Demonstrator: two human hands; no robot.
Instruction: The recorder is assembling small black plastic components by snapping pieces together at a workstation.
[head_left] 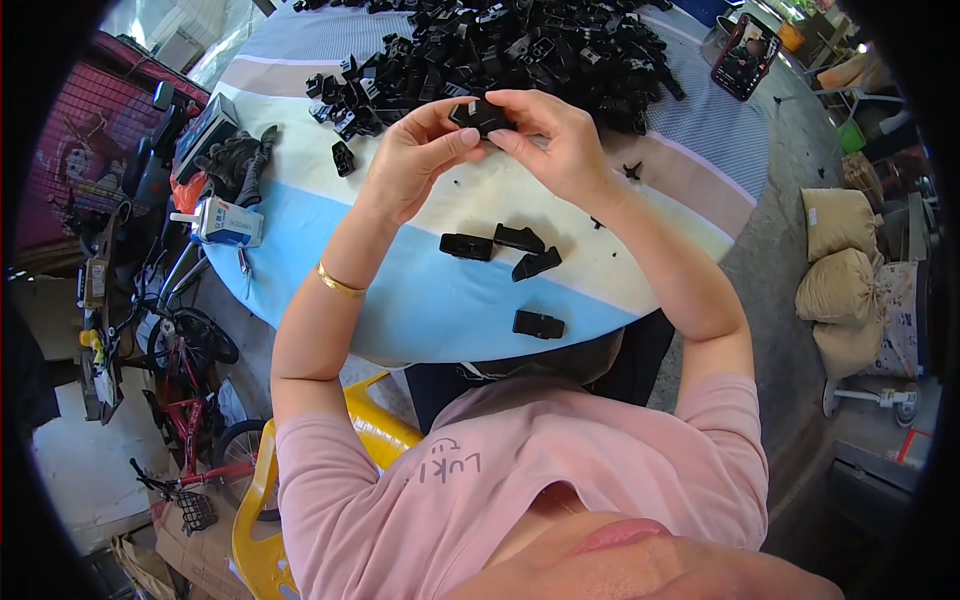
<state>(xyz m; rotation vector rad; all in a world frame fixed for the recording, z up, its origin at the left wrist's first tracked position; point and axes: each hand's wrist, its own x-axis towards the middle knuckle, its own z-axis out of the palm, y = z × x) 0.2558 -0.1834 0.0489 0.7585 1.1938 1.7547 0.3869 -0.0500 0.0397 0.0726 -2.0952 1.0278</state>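
Between my fingertips, above the far half of the table, is a small black plastic part (480, 117). My left hand (420, 150) pinches its left side with thumb and fingers. On its right side my right hand (550, 135) grips it with thumb and forefinger. Just beyond both hands spreads a large heap of black plastic parts (520, 60). Several loose ones lie nearer me: a blocky part (466, 246), two angled parts (519, 238) beside it, and a rectangular part (538, 324) by the near edge. Another single part (343, 158) rests left of my left hand.
A striped cloth covers the round table (400, 320). At its left edge are a small blue-and-white box (228, 222) and dark gloves (238, 165). A phone (747, 57) stands upright at the far right. Beyond are a yellow chair (258, 500), a red bicycle (190, 430) and stacked sacks (840, 285).
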